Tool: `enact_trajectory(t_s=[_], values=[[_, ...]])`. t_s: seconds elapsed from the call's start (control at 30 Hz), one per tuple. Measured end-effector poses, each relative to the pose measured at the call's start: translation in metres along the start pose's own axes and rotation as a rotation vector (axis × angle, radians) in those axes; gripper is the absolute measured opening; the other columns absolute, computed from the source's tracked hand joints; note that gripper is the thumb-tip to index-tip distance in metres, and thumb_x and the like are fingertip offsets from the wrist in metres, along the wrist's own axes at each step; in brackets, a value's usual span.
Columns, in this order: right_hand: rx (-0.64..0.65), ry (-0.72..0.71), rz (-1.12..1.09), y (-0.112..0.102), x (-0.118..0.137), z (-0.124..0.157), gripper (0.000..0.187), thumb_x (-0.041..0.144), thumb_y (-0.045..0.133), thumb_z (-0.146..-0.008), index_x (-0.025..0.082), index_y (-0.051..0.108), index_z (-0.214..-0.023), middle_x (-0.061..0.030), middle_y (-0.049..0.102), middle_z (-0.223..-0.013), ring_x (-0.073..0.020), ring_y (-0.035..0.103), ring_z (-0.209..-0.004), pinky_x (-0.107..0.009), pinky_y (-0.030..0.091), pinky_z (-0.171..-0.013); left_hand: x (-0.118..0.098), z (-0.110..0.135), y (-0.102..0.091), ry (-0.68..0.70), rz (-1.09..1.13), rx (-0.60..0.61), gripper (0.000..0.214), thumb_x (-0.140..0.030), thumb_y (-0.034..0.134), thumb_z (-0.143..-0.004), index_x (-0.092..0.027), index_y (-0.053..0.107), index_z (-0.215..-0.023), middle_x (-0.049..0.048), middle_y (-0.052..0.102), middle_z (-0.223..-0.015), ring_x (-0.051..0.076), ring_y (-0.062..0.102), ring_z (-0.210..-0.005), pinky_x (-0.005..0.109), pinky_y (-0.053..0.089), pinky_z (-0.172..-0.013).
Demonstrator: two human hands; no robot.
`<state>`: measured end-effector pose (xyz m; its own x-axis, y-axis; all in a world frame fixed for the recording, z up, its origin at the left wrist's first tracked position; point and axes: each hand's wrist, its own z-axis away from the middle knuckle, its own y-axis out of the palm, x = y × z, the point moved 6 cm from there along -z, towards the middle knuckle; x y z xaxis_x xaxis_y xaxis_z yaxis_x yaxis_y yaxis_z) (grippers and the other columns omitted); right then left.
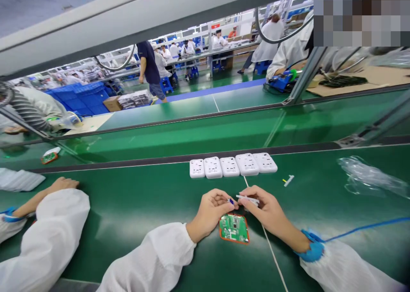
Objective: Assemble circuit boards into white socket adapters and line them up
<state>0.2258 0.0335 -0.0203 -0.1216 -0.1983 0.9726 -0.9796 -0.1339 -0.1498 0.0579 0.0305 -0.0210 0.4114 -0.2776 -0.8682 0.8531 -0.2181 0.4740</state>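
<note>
My left hand (209,210) is closed in a pinch on a small blue piece (231,201), too small to name further. Thin white plastic strips (247,198) stick out from the closed fingers of my right hand (267,208), which wears a blue wrist strap (311,246). The two hands' fingertips nearly meet. Just below them a green circuit board (234,228) with an orange rim lies flat on the green work surface (153,206). Behind the hands stand several white plastic casings (229,167) in a row, with small holes and slots in their faces.
A small white and yellow piece (288,181) lies right of the casings, and a clear plastic bag (371,176) farther right. A co-worker's hand (62,184) rests on the surface at left. A conveyor belt (179,134) runs behind, under a metal frame.
</note>
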Motion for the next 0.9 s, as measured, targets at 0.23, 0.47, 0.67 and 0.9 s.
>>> enact_trajectory(t_s=[0.23, 0.47, 0.67, 0.9], values=[[0.069, -0.011, -0.049, 0.005, -0.001, -0.001, 0.031, 0.047, 0.062, -0.1, 0.019, 0.066, -0.112, -0.0047, 0.071, -0.081, -0.0182, 0.069, -0.072, -0.029, 0.058, -0.069, 0.006, -0.003, -0.005, -0.012, -0.027, -0.039, 0.046, -0.037, 0.099, -0.059, -0.013, 0.075, -0.09, 0.0073, 0.075, -0.081, 0.015, 0.07, -0.075, 0.026, 0.056, -0.076], [0.065, -0.25, 0.154, 0.003, 0.027, 0.0, 0.009, 0.028, 0.067, -0.096, 0.021, 0.069, -0.092, -0.0031, 0.068, -0.088, -0.0162, 0.064, -0.077, -0.028, 0.051, -0.069, -0.012, -0.007, -0.008, 0.232, -0.364, 0.01, 0.026, -0.028, 0.095, -0.061, -0.016, 0.075, -0.074, 0.0053, 0.071, -0.084, 0.016, 0.066, -0.079, 0.028, 0.053, -0.074], [-0.061, -0.468, 0.284, 0.006, 0.048, 0.004, 0.01, 0.019, 0.062, -0.099, 0.022, 0.07, -0.095, -0.0056, 0.067, -0.089, -0.0187, 0.064, -0.081, -0.032, 0.052, -0.071, -0.014, -0.006, -0.013, 0.208, -0.485, -0.109, 0.025, -0.031, 0.089, -0.069, -0.017, 0.073, -0.083, 0.0038, 0.071, -0.078, 0.016, 0.064, -0.071, 0.027, 0.052, -0.068], [-0.113, -0.492, 0.3, 0.011, 0.053, 0.005, 0.013, 0.018, 0.06, -0.1, 0.022, 0.07, -0.094, -0.0064, 0.067, -0.087, -0.0194, 0.064, -0.082, -0.033, 0.054, -0.072, -0.015, -0.002, -0.007, 0.294, -0.642, -0.062, 0.014, -0.033, 0.081, -0.079, -0.02, 0.079, -0.083, 0.0061, 0.077, -0.086, 0.02, 0.069, -0.078, 0.031, 0.055, -0.077]])
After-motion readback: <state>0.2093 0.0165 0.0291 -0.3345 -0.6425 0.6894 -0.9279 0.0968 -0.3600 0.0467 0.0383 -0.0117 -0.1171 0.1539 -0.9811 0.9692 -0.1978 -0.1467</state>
